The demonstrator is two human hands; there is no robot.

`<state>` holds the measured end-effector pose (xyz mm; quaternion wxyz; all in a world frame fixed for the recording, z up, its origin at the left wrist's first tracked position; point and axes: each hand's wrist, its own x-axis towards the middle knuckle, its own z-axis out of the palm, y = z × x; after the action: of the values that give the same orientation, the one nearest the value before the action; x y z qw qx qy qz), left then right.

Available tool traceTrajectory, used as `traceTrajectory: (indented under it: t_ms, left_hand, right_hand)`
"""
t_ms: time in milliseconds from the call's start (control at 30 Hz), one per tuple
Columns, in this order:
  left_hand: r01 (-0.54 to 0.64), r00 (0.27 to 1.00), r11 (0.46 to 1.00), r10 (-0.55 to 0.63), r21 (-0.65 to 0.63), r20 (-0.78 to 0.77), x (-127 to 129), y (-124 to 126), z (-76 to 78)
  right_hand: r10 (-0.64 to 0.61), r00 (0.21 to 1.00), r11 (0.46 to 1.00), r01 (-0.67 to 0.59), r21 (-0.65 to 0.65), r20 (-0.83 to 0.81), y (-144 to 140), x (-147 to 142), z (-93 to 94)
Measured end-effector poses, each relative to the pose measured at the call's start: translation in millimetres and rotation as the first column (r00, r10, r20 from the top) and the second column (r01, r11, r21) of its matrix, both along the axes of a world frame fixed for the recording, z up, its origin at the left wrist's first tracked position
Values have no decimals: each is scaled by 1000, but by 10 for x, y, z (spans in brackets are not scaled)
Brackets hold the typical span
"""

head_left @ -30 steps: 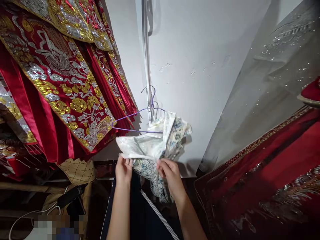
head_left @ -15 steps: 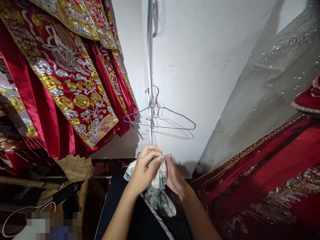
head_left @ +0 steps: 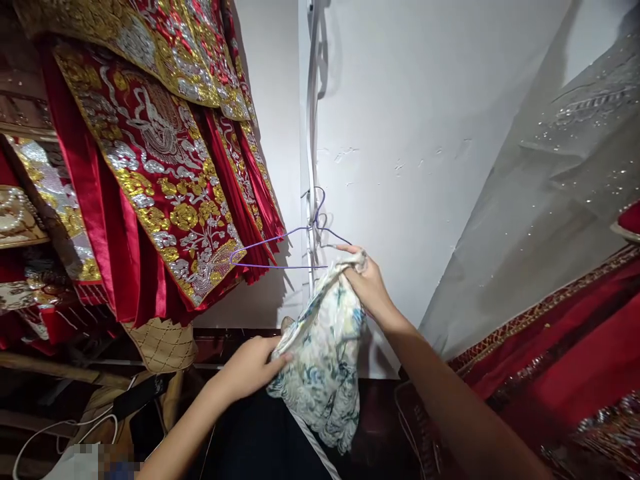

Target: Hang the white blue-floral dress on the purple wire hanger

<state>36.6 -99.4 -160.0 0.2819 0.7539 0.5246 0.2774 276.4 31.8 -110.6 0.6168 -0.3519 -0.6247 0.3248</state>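
Observation:
A pale floral-print cloth [head_left: 323,353] hangs between my hands in front of the white wall. My right hand [head_left: 367,283] grips its top edge, raised against the right end of a purple wire hanger [head_left: 280,248]. My left hand [head_left: 250,363] pinches the cloth's lower left edge. The hanger hooks onto a thin vertical strip [head_left: 311,153] on the wall; its right arm is hidden behind my right hand and the cloth.
Red garments with gold and silver embroidery [head_left: 150,153] hang at the left, their hems touching the hanger's left tip. A grey sequinned fabric [head_left: 550,187] and red embroidered cloth [head_left: 565,360] fill the right. A quilted beige bag [head_left: 163,347] and white cable [head_left: 65,427] lie below left.
Half a second ago both hands bunched the cloth low, away from the bare hanger. Now my right hand has lifted the cloth's top to the hanger, and the left holds its lower edge.

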Motion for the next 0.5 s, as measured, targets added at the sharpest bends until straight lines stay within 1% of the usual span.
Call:
traceTrajectory:
  t_ms: [67,100,167,233,300,367,400,433,500]
  left_hand:
    - [32,988,999,-29,14,-151,-137,46,34]
    - [34,975,999,-31,11,-221,-204,64,39]
    - [28,936,1000,-23,8,-352,-335,89,31]
    - [-5,885,999,22,37,-464,-459,112,25]
    - [-60,829,994,102,94,-550,-569,151,65]
    - [-101,787,979,187,176,-587,-643,214,177]
    - [-97,788,968,217,231,-577,-658,251,260]
    - [-78,804,954,232,290,-547,-656,291,356]
    - [-15,865,920,209,393,-456,-596,375,570]
  right_hand:
    - [43,999,996,-41,-83,26,290,-114,-101]
    - [64,996,991,-55,-120,70,408,-158,-179]
    - [68,987,985,-44,-165,143,567,-170,-340]
    - [32,984,985,-1,-172,175,626,-50,-452]
    - [4,983,986,26,-162,184,607,176,-488]
    - [17,974,988,17,-151,226,537,431,-458]
    - [32,966,989,6,-147,258,492,543,-425]
    - [41,956,990,0,-141,290,443,634,-387]
    - [41,941,992,1,-124,335,336,732,-313]
